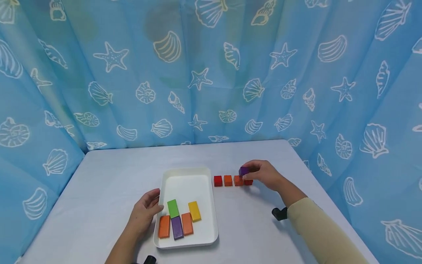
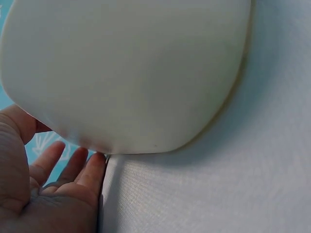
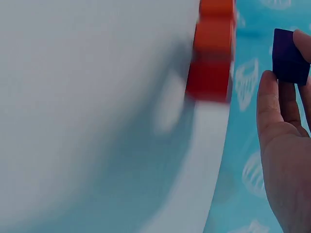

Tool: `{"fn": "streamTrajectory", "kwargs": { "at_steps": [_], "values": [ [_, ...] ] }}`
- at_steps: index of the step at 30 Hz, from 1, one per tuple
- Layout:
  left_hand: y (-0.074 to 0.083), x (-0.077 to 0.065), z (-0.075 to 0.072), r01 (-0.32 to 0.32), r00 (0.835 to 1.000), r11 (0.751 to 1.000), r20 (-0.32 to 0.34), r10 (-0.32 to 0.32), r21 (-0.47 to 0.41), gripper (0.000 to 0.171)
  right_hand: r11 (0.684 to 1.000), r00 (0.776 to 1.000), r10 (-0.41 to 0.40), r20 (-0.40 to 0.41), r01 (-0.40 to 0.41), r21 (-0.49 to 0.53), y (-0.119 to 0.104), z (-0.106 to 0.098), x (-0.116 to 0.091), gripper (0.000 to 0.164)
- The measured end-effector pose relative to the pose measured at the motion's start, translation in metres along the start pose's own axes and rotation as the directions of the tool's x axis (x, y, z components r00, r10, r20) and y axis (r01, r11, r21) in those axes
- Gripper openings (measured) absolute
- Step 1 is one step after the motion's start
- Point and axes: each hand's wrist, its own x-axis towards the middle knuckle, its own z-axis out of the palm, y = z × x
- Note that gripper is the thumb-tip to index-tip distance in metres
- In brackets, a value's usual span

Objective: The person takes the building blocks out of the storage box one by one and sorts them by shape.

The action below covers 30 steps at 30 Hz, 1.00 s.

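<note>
Pinching a purple block [image 1: 243, 171], right hand [image 1: 264, 174] near 4 lined-up blocks [image 1: 228, 180], left hand [image 1: 144, 208] loosely spread against white tray [image 1: 188, 189]

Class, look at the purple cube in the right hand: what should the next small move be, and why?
Probably lower the purple cube to the table, beside the red cube at the right end of the row of four cubes. The right hand holds it raised near that row, whose cubes stand in a line, so extending the line seems likeliest.
</note>
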Motion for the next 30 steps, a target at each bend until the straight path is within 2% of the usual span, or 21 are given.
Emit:
{"fn": "streamTrajectory", "kwargs": {
  "at_steps": [6,13,18,25,30],
  "values": [
    [0.004,0.0,-0.007,0.029,0.999,1.0,-0.014,-0.029,-0.004,0.071,0.999,0.997,0.043,-0.058,-0.045,-0.021,0.027,-0.028,-0.001,0.046],
    [0.004,0.0,-0.002,0.056,0.998,0.998,-0.013,-0.056,-0.012,0.071,0.987,0.991,0.117,-0.057,-0.123,-0.108,0.055,-0.036,-0.002,0.044],
    [0.003,0.0,0.002,0.048,0.999,0.999,-0.013,-0.048,-0.019,0.072,0.982,0.993,0.098,-0.058,-0.106,-0.158,0.056,-0.036,-0.002,0.044],
    [0.002,-0.002,0.0,0.041,0.999,0.999,-0.007,-0.041,0.007,0.071,0.973,0.989,0.14,-0.049,-0.147,-0.178,0.059,-0.033,0.001,0.044],
    [0.002,-0.001,0.001,0.035,0.999,0.999,-0.011,-0.035,0.003,0.072,0.97,0.99,0.133,-0.052,-0.14,-0.198,0.057,-0.033,0.003,0.045]
  ]
}}
